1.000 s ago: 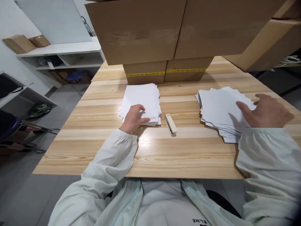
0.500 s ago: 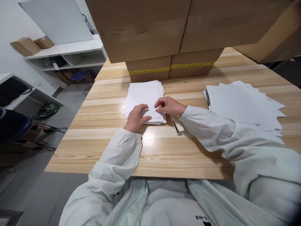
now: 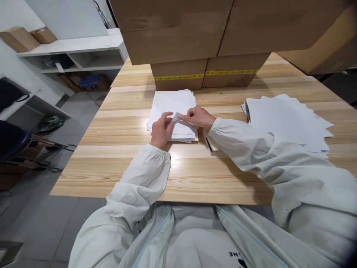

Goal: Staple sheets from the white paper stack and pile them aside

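Evidently, left hand [image 3: 161,130] half-curled at the paper stack [image 3: 172,99] on the table [image 3: 117,160], grip unclear | right hand [image 3: 199,116] nearly closed, pinching a lifted sheet [image 3: 175,117] above it | sheet likely light, limp, easily creased; best held by edges.

The white shirt [image 3: 195,243] bears the letters "ME" [image 3: 234,254].

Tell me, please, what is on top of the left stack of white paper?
Over the left stack of white paper are the left hand and the right hand, with a raised flap of white paper between them. Sheets below are covered, except some uneven edges.
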A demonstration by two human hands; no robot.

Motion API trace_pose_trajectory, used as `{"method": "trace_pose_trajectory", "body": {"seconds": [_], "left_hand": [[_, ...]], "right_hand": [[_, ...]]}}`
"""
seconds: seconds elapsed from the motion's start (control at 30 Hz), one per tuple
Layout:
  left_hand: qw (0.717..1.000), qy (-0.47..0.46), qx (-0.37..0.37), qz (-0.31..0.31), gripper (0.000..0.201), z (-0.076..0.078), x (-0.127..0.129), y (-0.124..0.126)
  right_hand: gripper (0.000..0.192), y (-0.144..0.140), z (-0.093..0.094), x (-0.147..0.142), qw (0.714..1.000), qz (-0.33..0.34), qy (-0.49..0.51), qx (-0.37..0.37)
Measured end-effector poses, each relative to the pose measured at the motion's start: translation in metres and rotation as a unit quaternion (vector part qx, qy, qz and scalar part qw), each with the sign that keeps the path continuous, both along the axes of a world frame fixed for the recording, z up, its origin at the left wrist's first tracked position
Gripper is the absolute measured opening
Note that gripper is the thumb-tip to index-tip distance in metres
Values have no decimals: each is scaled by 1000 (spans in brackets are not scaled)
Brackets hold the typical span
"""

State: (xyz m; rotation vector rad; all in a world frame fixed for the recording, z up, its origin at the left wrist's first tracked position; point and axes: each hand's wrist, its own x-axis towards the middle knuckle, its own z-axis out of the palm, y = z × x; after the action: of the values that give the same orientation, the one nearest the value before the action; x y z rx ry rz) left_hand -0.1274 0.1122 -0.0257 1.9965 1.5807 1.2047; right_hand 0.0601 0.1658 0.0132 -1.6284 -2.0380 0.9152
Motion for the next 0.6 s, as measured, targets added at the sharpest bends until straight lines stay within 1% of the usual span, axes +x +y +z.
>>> {"method": "trace_pose_trajectory", "body": {"seconds": [0.07, 0.1, 0.13, 0.17, 0.23, 0.33, 0.5, 0.6], "left_hand": [[996, -5, 42, 75, 30, -4, 2, 2], [993, 1, 68, 97, 31, -6, 2, 3], [991, 10, 92, 101, 33, -8, 3, 4], [990, 21, 108, 89, 35, -9, 4, 4], [991, 49, 114, 52, 36, -10, 5, 3], [993, 84, 79, 10, 28, -10, 7, 1], [998, 44, 6, -39, 23, -5, 8, -4], [997, 18, -34, -66, 29, -2, 4, -4]], "right_hand": [[35, -1, -5, 9, 998, 31, 51, -11], [31, -2, -6, 14, 995, 54, 83, -23], [28, -3, -8, 20, 989, 79, 117, -37], [28, -5, -9, 26, 982, 104, 146, -52], [34, -8, -10, 36, 970, 138, 185, -71], [36, -11, -9, 42, 965, 151, 200, -73], [38, -9, -10, 41, 964, 145, 209, -77], [39, -9, -12, 41, 964, 143, 213, -75]]}}
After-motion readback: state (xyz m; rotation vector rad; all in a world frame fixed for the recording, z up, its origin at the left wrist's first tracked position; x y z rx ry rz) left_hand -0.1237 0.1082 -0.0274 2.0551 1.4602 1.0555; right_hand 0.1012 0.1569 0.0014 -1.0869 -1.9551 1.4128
